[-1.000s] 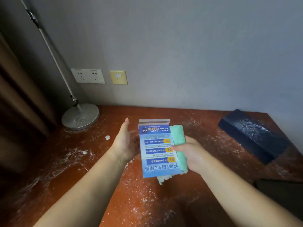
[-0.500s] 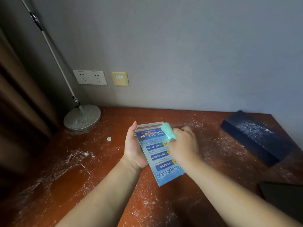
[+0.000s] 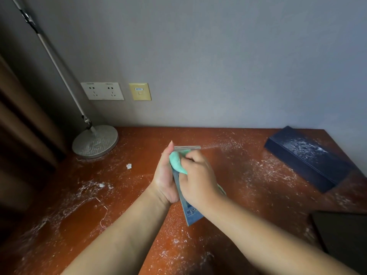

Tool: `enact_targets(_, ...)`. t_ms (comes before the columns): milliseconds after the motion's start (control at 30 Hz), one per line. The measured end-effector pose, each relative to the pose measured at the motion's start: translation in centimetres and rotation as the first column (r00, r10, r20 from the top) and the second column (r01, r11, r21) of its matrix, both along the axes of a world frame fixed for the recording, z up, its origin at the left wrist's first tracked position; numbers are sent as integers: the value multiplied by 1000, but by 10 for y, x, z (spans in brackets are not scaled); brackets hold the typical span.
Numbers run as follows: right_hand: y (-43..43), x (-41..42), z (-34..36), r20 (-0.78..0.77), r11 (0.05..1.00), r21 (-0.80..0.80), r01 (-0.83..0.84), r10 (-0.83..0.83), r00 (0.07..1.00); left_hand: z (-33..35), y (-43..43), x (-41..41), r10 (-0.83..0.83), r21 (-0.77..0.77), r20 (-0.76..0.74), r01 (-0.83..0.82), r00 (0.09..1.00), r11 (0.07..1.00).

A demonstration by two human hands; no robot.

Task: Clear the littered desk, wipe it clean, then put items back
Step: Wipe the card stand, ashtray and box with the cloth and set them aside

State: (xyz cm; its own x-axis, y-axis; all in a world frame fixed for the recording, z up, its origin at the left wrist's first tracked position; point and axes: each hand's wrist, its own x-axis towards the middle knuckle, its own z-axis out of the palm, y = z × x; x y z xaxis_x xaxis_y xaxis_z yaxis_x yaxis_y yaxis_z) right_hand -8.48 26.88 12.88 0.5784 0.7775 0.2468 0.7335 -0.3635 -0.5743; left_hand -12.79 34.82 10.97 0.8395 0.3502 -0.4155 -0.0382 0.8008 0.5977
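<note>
Far left: a floor-type lamp's round metal base (image 3: 95, 141) stands on the desk (image 3: 244, 175) at the wall, its slanted pole (image 3: 59, 72) rising out of view to the upper left. On the wall behind are a white double socket (image 3: 102, 91) and, just right of it, a yellow wall plate (image 3: 140, 91).

Desk surface, left part: reddish-brown, streaked with white dust; one small white paper scrap (image 3: 129, 166) lies right of the lamp base.

Centre: both hands are together above the desk, with the blue sign card (image 3: 191, 214) between them. The card is held up off the surface, tilted and nearly edge-on to the camera. The left hand (image 3: 164, 179) lies flat against its left face, fingers straight and pointing away. The right hand (image 3: 198, 179) has its fingers curled round a green cloth (image 3: 176, 163) and presses it onto the card's right face near the far end.

Right: a dark blue box (image 3: 305, 157), dusted white on top, lies flat near the wall. A dark flat object (image 3: 343, 235) sits at the near right edge; what it is cannot be told.
</note>
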Motion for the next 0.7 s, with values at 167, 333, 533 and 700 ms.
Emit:
enact_targets(167,-11,6,-12,-18,966,112,-233,237,971,4,14,-6,29,-15,0,-29,1000,999)
enact_targets(333,-35,18,-37,-274,919,-150,-365,316,908,13,41,-17,160,74,-38,-157,986,985)
enact_targets(533,-23,78,-3,-41,905,-253,341,-362,931,23,43,-16,216,99,-62,-209,974,973)
enact_targets(700,4,21,10,-105,997,-34,-66,63,993,27,19,5,161,17,22,-161,987,987)
